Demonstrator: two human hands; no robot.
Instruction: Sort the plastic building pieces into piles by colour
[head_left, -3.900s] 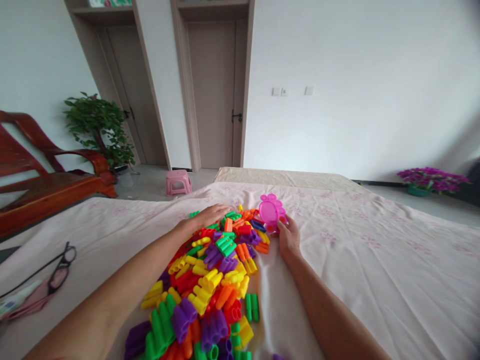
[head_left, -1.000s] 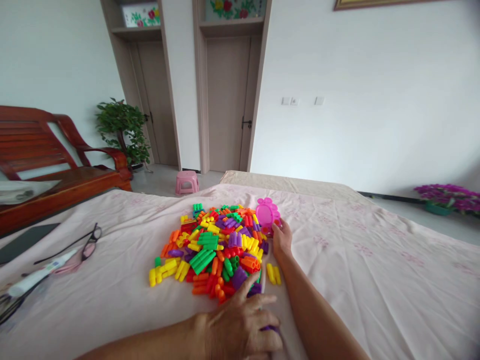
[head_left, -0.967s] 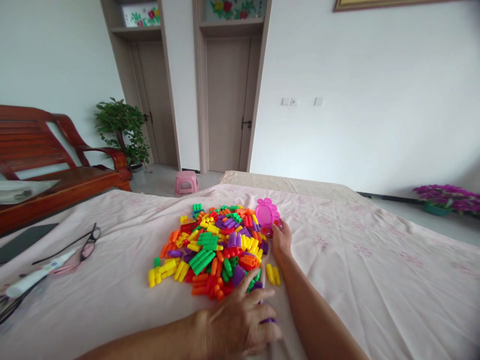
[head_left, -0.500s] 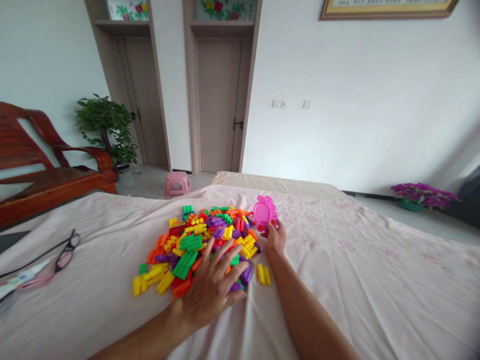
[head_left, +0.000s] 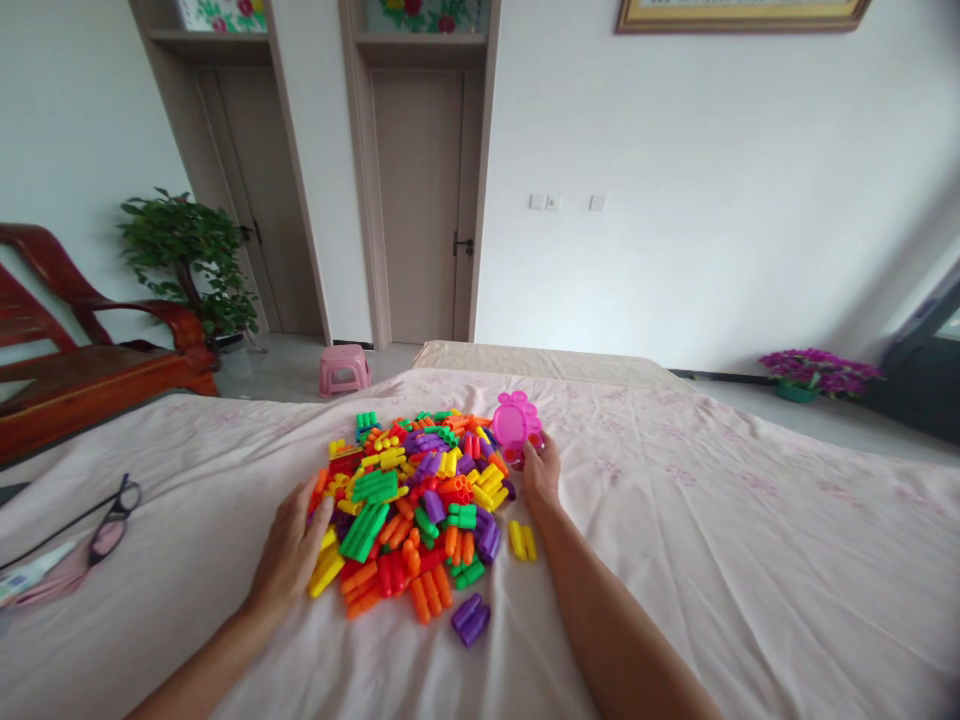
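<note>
Purple block (head_left: pixel 470 618) lies closest to the camera, alone on the pale bedsheet (head_left: pixel 712 560) between the 2 forearms, just clear of the pile of blocks (head_left: pixel 412 490). A little further on, the left hand (head_left: pixel 289 550) rests flat on the sheet, fingers loosely spread and gripping nothing (its fingertips touch the yellow and orange pieces at the pile's near-left edge). From that hand the pile spreads away forward and to the right, a loose mound of green, yellow, orange, red and purple tubes whose long axes point every way. A long green block (head_left: pixel 364 530) just beside the left fingertips runs diagonally, away and to the right. A yellow block (head_left: pixel 523 540) of 2 joined tubes lies apart from the pile, just beside the right wrist, its length pointing away from the person. Beyond it the right hand (head_left: pixel 540 475) is closed on the lower edge of the pink toy piece (head_left: pixel 514 425), which stands upright at the pile's far-right corner, touching it. The right hand is nearer that piece; the left is nearer the bulk of the pile. Off to the left on the sheet lie glasses (head_left: pixel 112 515). Past the bed stand a pink stool (head_left: pixel 343 368), a wooden chair (head_left: pixel 82 370), a potted plant (head_left: pixel 184 260), 2 doors (head_left: pixel 420 205) and, far right, purple flowers (head_left: pixel 814 368).
</note>
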